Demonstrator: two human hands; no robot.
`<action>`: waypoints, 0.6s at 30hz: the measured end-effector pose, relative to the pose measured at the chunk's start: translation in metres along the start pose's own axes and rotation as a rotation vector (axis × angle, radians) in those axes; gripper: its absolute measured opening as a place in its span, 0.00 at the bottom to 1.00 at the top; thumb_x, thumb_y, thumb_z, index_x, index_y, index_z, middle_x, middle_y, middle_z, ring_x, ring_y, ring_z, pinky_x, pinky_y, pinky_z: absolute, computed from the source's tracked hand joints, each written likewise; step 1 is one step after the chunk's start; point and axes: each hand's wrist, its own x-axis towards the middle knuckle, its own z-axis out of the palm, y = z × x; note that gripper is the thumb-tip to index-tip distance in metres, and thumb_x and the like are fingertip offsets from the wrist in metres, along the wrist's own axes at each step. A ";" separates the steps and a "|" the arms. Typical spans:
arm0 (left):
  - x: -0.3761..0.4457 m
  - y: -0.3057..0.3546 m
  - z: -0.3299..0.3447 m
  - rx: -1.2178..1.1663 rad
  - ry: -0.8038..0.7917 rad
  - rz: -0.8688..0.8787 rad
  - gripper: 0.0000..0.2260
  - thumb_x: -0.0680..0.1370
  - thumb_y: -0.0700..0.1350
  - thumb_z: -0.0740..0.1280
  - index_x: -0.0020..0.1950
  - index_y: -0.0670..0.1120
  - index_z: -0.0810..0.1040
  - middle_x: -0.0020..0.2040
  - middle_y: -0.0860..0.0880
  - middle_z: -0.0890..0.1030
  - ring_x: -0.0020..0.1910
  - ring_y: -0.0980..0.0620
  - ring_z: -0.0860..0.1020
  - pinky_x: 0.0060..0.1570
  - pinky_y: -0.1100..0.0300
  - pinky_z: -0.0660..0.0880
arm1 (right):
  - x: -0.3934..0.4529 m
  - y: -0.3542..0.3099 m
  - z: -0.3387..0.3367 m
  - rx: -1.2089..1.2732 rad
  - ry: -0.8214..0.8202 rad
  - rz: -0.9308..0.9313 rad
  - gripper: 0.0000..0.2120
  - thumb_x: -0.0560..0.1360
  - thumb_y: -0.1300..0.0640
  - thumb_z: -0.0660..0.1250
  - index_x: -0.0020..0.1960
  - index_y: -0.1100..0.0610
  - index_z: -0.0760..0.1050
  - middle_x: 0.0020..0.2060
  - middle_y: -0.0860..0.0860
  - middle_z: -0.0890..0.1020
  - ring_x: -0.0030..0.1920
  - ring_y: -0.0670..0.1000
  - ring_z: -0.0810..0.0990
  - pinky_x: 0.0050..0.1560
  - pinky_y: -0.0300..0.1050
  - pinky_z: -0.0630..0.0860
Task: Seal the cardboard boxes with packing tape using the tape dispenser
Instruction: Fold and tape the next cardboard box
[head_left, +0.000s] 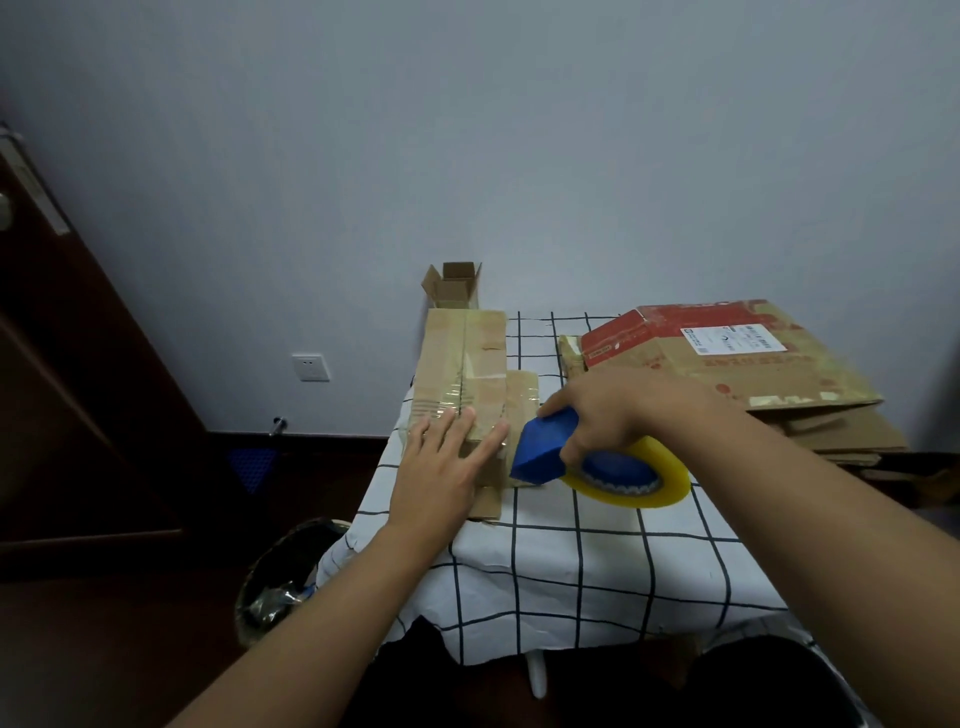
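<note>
Two hands at work over desk (597, 561) with checked cloth. Left hand (441, 467) flat, fingers straight and pressing near end of long cardboard box (462, 374); box on desk's left edge, long axis running away toward wall, taped along top seam. Right hand (618, 410) fingers clenched round blue tape dispenser (545, 447), nose pointing left against box's right side, yellow tape roll (639, 478) trailing right. Small open box (454, 286) beyond; flattened cartons (753, 358) far right.
</note>
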 end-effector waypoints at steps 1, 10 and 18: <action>0.000 0.000 -0.001 0.003 -0.008 0.003 0.33 0.65 0.39 0.79 0.69 0.52 0.77 0.62 0.39 0.80 0.60 0.37 0.78 0.59 0.42 0.74 | 0.003 -0.007 -0.006 -0.013 -0.021 0.017 0.35 0.68 0.41 0.72 0.73 0.42 0.68 0.63 0.48 0.75 0.53 0.51 0.74 0.52 0.48 0.76; -0.003 -0.004 -0.007 -0.047 -0.026 -0.030 0.32 0.67 0.41 0.79 0.70 0.53 0.76 0.63 0.40 0.79 0.62 0.37 0.78 0.60 0.42 0.75 | 0.007 -0.013 -0.002 -0.197 -0.116 0.147 0.32 0.69 0.44 0.73 0.71 0.49 0.72 0.58 0.50 0.79 0.52 0.52 0.78 0.54 0.51 0.79; -0.004 0.003 -0.003 -0.232 0.057 -0.166 0.25 0.71 0.53 0.65 0.65 0.42 0.77 0.64 0.44 0.79 0.66 0.42 0.75 0.68 0.42 0.67 | 0.008 0.016 0.043 0.379 0.471 0.325 0.32 0.71 0.38 0.65 0.73 0.45 0.65 0.54 0.49 0.78 0.47 0.52 0.75 0.37 0.46 0.70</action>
